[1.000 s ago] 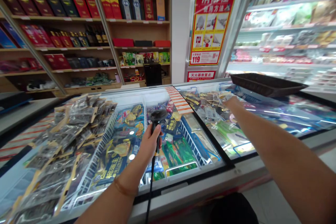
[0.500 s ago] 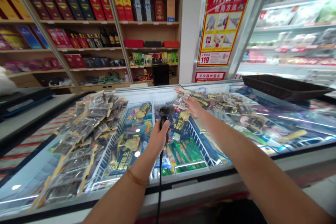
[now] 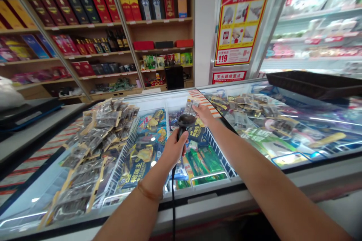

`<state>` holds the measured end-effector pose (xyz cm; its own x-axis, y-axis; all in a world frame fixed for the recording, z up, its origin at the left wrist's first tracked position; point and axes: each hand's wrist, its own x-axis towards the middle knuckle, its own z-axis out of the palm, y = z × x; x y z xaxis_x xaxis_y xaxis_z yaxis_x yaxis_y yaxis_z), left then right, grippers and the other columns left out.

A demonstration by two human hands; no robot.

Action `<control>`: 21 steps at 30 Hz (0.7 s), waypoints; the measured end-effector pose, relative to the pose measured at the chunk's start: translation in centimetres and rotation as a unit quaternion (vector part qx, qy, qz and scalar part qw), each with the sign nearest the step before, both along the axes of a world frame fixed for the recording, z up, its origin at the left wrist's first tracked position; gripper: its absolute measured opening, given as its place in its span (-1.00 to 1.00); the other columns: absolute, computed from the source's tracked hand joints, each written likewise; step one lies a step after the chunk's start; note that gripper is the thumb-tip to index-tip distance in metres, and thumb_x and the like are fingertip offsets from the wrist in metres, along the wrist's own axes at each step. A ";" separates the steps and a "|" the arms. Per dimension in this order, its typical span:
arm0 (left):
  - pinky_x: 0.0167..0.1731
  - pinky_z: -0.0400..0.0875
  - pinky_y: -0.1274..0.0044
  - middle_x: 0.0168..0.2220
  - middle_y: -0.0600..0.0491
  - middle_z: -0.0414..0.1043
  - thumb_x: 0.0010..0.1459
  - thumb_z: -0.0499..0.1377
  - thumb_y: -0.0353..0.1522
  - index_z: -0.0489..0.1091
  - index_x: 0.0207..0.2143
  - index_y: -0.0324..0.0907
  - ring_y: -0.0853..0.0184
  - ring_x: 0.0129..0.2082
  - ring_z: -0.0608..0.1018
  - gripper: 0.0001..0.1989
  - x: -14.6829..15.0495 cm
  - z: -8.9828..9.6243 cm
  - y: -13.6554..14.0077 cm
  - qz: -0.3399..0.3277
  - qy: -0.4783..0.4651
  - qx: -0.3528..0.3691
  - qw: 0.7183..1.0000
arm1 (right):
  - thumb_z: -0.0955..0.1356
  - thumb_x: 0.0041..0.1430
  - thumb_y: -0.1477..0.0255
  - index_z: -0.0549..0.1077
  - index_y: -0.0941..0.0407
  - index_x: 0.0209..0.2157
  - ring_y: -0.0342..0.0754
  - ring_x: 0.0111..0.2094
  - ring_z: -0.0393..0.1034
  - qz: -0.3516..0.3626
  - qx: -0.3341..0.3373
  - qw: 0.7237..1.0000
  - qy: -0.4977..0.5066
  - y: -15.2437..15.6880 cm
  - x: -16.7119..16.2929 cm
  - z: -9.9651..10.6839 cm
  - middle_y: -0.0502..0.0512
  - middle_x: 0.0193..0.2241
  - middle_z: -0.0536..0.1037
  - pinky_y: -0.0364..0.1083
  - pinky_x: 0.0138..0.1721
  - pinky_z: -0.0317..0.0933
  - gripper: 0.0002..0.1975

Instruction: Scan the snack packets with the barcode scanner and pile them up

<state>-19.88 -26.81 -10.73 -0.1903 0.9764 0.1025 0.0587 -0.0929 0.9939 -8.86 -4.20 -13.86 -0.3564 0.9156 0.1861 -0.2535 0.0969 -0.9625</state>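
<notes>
My left hand (image 3: 174,148) is wrapped round the handle of a black barcode scanner (image 3: 186,120), its head tilted up over the chest freezer. A black cable runs down from the scanner. Just beyond it, my right hand (image 3: 204,115) pinches a small clear packet with brown edging (image 3: 189,107); the contents are too small to make out. Below both hands lie blue and green frozen food packs (image 3: 202,162) in a white wire basket (image 3: 216,145). A heap of similar packets (image 3: 106,116) covers the glass to the left, and more packets (image 3: 254,104) lie on the right.
A dark plastic tray (image 3: 313,84) rests on the freezer's back right. Black equipment (image 3: 28,111) stands on the left counter. Behind are shelves (image 3: 161,24) of boxes and bottles, a red fire-hydrant poster (image 3: 243,19) and a lit refrigerated display (image 3: 319,26).
My right hand has drawn the packet leftward, nearer to the scanner head. The scanner stays in my left hand and has shifted slightly right in view. The camera view has shifted a little.
</notes>
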 end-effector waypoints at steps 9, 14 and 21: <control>-0.74 0.19 0.58 -0.56 0.22 0.30 -0.03 0.25 0.21 0.25 -0.32 -0.12 0.49 -0.73 0.30 -0.39 0.1 0.5 -0.3 -0.014 0.002 -0.003 1.000 | 0.57 -0.20 -0.04 0.53 0.12 -0.24 0.05 -0.24 0.59 0.004 -0.011 1.000 0.016 -0.3 0.0 0.4 0.11 -0.34 0.67 -0.08 -0.28 0.43 -0.40; -0.71 0.18 0.59 -0.68 0.25 0.23 0.05 0.20 0.20 0.23 -0.36 -0.11 0.47 -0.74 0.27 -0.43 -0.1 0.4 -0.3 -0.030 0.027 -0.012 0.999 | 0.55 -0.16 -0.07 0.53 0.12 -0.19 0.04 -0.26 0.58 0.007 0.000 1.000 0.001 -0.3 0.1 0.3 0.11 -0.32 0.66 -0.10 -0.31 0.39 -0.36; -0.74 0.19 0.58 -0.63 0.23 0.28 0.00 0.25 0.18 0.25 -0.31 -0.12 0.47 -0.74 0.29 -0.42 0.2 0.3 -0.1 -0.001 0.008 -0.018 1.000 | 0.41 0.10 -0.03 0.50 0.13 -0.18 0.06 -0.25 0.53 -0.076 0.091 0.988 -0.103 0.3 0.0 -0.1 0.15 -0.28 0.64 -0.08 -0.32 0.36 -0.49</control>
